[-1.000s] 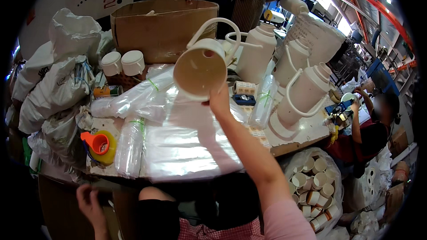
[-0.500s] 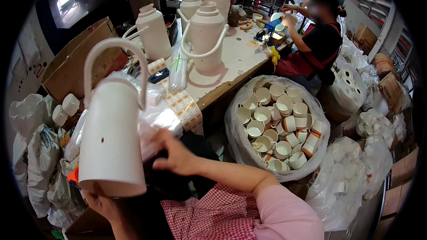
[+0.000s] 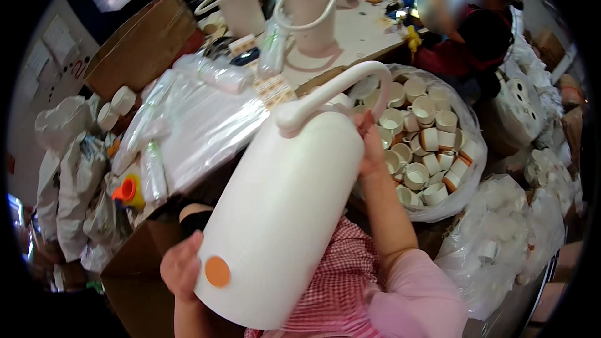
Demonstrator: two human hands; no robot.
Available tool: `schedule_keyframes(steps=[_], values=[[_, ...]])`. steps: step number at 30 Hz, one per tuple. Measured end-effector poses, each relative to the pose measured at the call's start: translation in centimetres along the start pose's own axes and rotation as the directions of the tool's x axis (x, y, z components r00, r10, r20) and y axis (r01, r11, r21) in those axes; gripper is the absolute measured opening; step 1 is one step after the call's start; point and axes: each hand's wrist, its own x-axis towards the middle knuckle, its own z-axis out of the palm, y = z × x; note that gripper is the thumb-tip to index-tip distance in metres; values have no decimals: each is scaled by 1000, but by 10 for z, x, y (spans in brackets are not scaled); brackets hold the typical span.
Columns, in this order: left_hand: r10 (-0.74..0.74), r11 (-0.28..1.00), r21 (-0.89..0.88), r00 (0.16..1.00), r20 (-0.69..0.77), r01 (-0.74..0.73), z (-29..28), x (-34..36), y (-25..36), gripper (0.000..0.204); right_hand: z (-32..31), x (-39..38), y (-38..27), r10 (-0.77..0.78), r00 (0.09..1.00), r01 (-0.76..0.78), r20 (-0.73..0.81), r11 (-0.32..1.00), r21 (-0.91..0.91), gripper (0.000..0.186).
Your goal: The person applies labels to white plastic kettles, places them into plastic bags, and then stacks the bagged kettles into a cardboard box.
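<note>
A white thermos jug casing (image 3: 282, 206) with a curved carrying handle lies tilted across my front, its upper end toward the right. My left hand (image 3: 181, 266) grips its lower rim, beside an orange round sticker (image 3: 218, 271) on the wall. At the upper end my right hand (image 3: 370, 150) holds the casing close to the handle's end; some of its fingers are hidden behind it. Farther off on the workbench (image 3: 350, 40) stand similar white jugs (image 3: 311, 12) with handles. To the left lie shiny transparent plastic bags (image 3: 206, 131) and a sheet of small labels (image 3: 273, 91).
A large plastic-lined bag of white cups (image 3: 416, 175) stands at the right, beside further plastic bags (image 3: 494, 244). An open cardboard box (image 3: 134, 275) is low at the left, near an orange-and-yellow bottle (image 3: 130, 191). A co-worker (image 3: 482, 40) sits at the bench's far right.
The jug casing has moved right and tilted, and its orange sticker now shows. My right hand, apart from it before, now holds its upper end. My view has shifted too.
</note>
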Motion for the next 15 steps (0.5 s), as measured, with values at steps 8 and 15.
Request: schedule_keyframes(steps=[8,15], values=[[-620,752,-58,734,278,657,73,38,-57,54,5,-15,-92,-312,945,305,-102,949,-78,37],[-365,807,-239,775,516,540,156,88,-29,51,137,25,-263,-914,285,826,290,80,-557,28]])
